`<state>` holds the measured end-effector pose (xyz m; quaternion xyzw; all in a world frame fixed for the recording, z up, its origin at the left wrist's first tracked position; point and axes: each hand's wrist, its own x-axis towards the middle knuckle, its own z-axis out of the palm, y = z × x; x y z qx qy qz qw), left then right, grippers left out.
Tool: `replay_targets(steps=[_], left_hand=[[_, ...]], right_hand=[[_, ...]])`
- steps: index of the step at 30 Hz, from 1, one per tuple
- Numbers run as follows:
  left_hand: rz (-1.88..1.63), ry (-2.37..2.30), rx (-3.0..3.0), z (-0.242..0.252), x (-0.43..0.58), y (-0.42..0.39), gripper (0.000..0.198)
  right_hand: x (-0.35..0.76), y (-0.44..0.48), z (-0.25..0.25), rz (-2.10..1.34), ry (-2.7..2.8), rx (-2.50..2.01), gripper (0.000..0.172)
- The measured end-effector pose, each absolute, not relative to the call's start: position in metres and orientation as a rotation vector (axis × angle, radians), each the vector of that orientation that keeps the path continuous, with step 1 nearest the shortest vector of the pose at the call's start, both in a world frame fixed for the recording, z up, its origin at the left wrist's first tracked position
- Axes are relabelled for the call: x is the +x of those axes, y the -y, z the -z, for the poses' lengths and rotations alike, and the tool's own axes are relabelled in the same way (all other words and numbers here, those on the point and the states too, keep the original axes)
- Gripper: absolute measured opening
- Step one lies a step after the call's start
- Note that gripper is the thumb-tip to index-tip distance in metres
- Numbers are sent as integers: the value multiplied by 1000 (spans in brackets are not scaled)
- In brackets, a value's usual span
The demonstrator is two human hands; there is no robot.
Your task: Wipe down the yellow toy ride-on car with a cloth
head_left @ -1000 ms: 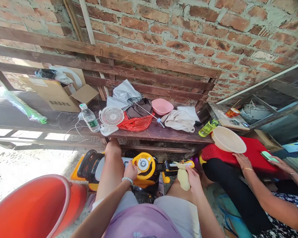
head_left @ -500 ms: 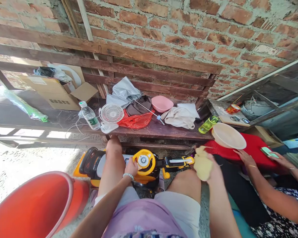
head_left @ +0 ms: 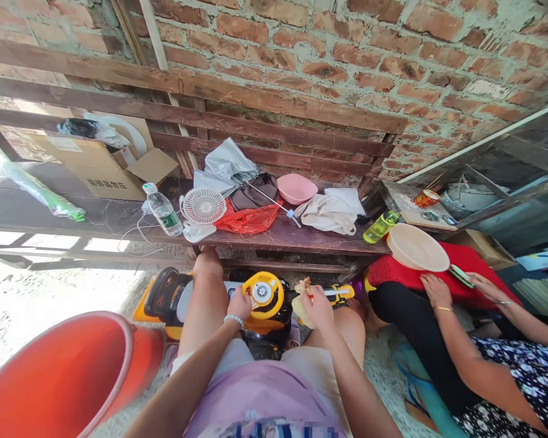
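The wheel (head_left: 265, 292) of the toy car (head_left: 164, 298) is gripped at its near-left rim by the left hand (head_left: 238, 302). A pale cloth (head_left: 301, 308) is clutched in the right hand (head_left: 318, 303), held just right of the wheel, between the two hands, bunched upright.

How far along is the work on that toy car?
Nothing visibly finished yet. In hand: the left hand grips the yellow steering wheel, the right hand holds a pale cloth beside it. Left, probably: the rest of the toy car, its black seat untouched.
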<state>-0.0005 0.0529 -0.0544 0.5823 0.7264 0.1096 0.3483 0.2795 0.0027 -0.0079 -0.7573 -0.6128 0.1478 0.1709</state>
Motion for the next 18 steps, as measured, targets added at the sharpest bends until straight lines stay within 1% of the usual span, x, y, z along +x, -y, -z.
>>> replay_targets(steps=[4,7,12,15,18], left_hand=[[-267,-1863,1504,57,-1,-54,29],[-260,-1881,1478,55,0,-55,27],[-317,-1887,1456,46,2,-54,27],[-321,-1883,1456,45,1,-53,27],[-318,-1888,1461,46,1,-53,26]], right_hand=[[331,-7,37,-379,1263,-2354,41],[360,-5,50,-365,1130,-2429,46],[360,3,57,-446,1310,-2347,61],[344,12,58,-508,1435,-2224,61],[323,25,59,-585,1574,-1994,58]])
